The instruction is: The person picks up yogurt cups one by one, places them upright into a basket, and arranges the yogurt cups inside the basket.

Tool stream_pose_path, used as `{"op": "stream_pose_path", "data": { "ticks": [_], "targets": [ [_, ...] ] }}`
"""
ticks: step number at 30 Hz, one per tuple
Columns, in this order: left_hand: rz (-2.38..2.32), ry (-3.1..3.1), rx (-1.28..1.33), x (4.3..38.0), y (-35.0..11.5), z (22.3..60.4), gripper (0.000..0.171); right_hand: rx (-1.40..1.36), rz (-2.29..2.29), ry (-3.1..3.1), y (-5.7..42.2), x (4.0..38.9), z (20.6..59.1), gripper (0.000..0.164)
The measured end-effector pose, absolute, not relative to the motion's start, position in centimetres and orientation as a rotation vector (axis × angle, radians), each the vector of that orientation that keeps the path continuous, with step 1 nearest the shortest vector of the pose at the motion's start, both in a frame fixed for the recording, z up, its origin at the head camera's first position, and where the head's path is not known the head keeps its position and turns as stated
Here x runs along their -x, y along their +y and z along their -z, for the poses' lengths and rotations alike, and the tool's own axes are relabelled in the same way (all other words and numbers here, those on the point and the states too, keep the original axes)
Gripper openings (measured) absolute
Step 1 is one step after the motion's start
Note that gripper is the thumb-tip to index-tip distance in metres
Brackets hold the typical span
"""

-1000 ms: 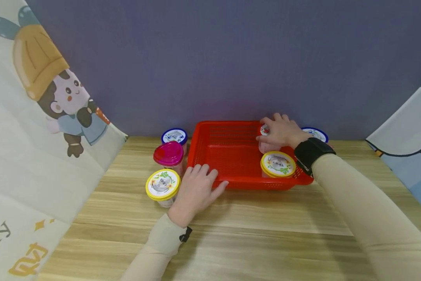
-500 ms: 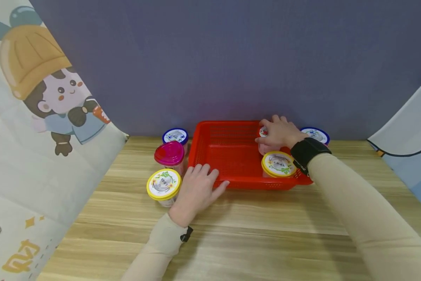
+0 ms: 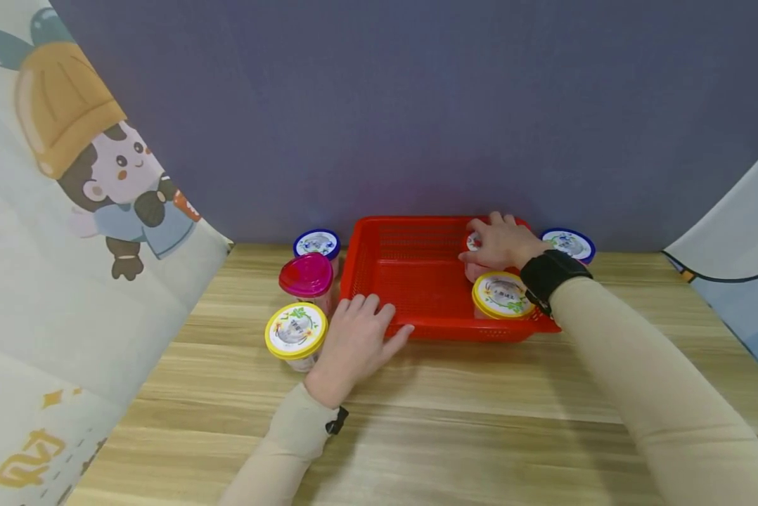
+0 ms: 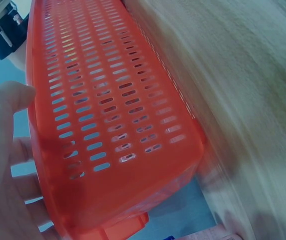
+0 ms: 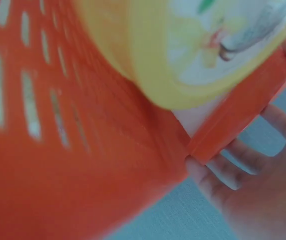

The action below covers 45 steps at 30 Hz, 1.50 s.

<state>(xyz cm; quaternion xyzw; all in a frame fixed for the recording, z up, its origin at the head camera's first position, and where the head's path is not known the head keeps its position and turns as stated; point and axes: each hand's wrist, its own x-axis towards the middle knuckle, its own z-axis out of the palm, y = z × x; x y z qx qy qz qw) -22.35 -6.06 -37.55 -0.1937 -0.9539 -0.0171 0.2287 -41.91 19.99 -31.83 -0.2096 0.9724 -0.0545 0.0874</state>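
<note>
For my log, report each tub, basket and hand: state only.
Red basket: upright, holding two tubs
Red-lidded tub: closed, gripped
Inner yellow-lidded tub: closed, upright
Outer yellow-lidded tub: closed, upright
Pink-topped tub: upright
Left blue-lidded tub: closed, upright
Right blue-lidded tub: closed
Left hand: touching basket
Right hand: gripping red-lidded tub

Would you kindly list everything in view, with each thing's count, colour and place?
Basket: one, red, centre
Yellow-lidded tubs: two, yellow lid rims, one in the basket, one left of it
Blue-lidded tubs: two, blue lid rims, one each side of the basket
Pink-topped tub: one, pink, left of the basket
Red-lidded tub: one, red lid, inside the basket
Table: one, wood-brown, underneath
Backdrop: one, grey-blue, behind
Printed cloths: two, mostly white, left and right
Sleeves: two, beige, both arms
Wrist straps: two, black, both wrists
Left hand: one, bare, basket's front left corner
Right hand: one, bare, gripping the red-lidded tub
</note>
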Motion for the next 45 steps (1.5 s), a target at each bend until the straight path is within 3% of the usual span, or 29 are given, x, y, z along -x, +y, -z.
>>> {"op": "stream_pose_path", "data": {
  "ticks": [23,45],
  "targets": [
    [0.044,-2.652,0.520,22.2,-6.0,37.6,0.043,0.570,0.260,2.845,20.6,42.3,32.9,0.082],
    [0.060,-2.629,0.535,22.4,-6.0,37.6,0.042,0.625,0.200,2.864,20.6,41.7,31.1,0.082]
  ]
}}
